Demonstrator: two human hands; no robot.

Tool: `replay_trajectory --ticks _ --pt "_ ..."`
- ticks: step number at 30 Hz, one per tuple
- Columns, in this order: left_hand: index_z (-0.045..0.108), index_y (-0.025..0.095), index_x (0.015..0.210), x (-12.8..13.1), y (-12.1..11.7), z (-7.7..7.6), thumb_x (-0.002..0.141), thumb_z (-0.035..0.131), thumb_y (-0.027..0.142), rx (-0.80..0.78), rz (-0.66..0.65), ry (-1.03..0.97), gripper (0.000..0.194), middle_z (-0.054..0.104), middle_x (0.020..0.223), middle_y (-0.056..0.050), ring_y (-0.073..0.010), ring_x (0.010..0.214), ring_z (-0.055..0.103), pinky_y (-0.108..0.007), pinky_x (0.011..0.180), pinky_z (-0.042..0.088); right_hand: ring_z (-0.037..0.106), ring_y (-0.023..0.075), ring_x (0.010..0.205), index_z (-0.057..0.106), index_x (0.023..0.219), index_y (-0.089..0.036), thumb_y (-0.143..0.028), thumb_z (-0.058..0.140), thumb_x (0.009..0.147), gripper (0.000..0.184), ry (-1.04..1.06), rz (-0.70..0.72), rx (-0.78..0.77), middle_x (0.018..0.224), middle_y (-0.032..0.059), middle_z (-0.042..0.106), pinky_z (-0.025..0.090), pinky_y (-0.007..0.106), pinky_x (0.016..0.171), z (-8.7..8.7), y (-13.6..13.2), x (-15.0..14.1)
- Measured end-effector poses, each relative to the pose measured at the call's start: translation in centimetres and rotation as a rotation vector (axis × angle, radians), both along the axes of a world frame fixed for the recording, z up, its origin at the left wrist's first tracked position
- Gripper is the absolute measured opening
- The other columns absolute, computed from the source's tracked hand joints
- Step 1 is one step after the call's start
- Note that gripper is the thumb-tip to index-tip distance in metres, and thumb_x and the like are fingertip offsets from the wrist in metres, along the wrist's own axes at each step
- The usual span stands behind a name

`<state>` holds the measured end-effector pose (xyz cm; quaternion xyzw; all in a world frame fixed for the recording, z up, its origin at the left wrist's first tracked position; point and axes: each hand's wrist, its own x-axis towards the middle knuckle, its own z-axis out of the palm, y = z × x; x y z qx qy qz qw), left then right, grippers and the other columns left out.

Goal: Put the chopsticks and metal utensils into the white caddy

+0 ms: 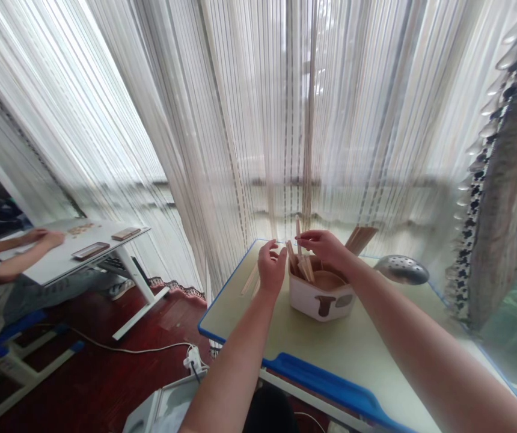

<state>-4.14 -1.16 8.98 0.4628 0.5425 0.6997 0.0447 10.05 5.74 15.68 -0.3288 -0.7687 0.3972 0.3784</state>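
Observation:
A white angular container (301, 299) with a brown picture on its side stands on the desk and holds several thin sticks (306, 269), possibly chopsticks in wrappers. Above its left rear rim, my right hand (324, 245) pinches one upright stick (299, 227) between thumb and fingers. Just left of the container is my left hand (271, 267), its fingers curved and apart with nothing visible in them. More thin sticks (250, 281) lie on the desk behind my left hand, partly hidden by it. A bundle of brown sticks (361, 239) leans out beyond my right wrist.
The desk (330, 346) has a blue rim. A perforated metal skimmer (403, 269) lies at its right, partly behind my forearm. String curtains (263, 120) hang behind. To the left, another person's hands (46, 236) rest at a white table (71, 264). A cable (141, 350) crosses the floor.

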Motion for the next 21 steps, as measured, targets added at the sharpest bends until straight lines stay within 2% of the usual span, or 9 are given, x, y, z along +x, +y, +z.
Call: replay_trajectory --ticks 3,9,14,21 --pt "0.065 0.014 0.098 -0.6 0.9 -0.2 0.078 0.057 0.04 -0.049 -0.17 0.05 0.034 0.067 0.093 -0.009 -0.0137 0.074 0.06 -0.026 0.068 0.048 0.058 0.0125 0.066 0.066 0.088 -0.017 -0.037 0.068 0.064 0.032 0.008 0.029 -0.054 0.076 0.0024 0.067 0.046 0.025 0.063 -0.8 0.1 0.2" --pt "0.069 0.015 0.097 -0.9 1.2 -0.2 0.077 0.059 0.039 -0.099 -0.267 0.02 0.033 0.071 0.088 -0.007 -0.0163 0.075 0.064 -0.029 0.072 0.05 0.06 0.0144 0.07 0.068 0.079 -0.017 -0.029 0.066 0.064 0.019 -0.11 0.033 -0.001 0.074 0.0016 0.068 0.047 0.025 0.067 -1.1 0.2 0.1" --pt "0.069 0.013 0.096 -0.9 0.9 -0.1 0.076 0.06 0.037 -0.091 -0.301 -0.006 0.032 0.071 0.087 -0.008 -0.0175 0.079 0.065 -0.029 0.074 0.051 0.061 0.0154 0.066 0.071 0.08 -0.02 -0.024 0.061 0.066 0.018 -0.322 0.009 0.076 0.071 0.0011 0.069 0.045 0.023 0.06 -0.9 0.0 -0.1" --pt "0.069 0.014 0.097 -0.9 1.2 -0.3 0.073 0.064 0.035 -0.093 -0.261 -0.025 0.032 0.071 0.089 -0.008 -0.0161 0.075 0.065 -0.028 0.072 0.052 0.061 0.0155 0.067 0.072 0.084 -0.023 -0.021 0.061 0.066 0.021 -0.397 -0.028 0.169 0.074 0.0006 0.07 0.045 0.023 0.061 -1.3 -0.2 -0.3"
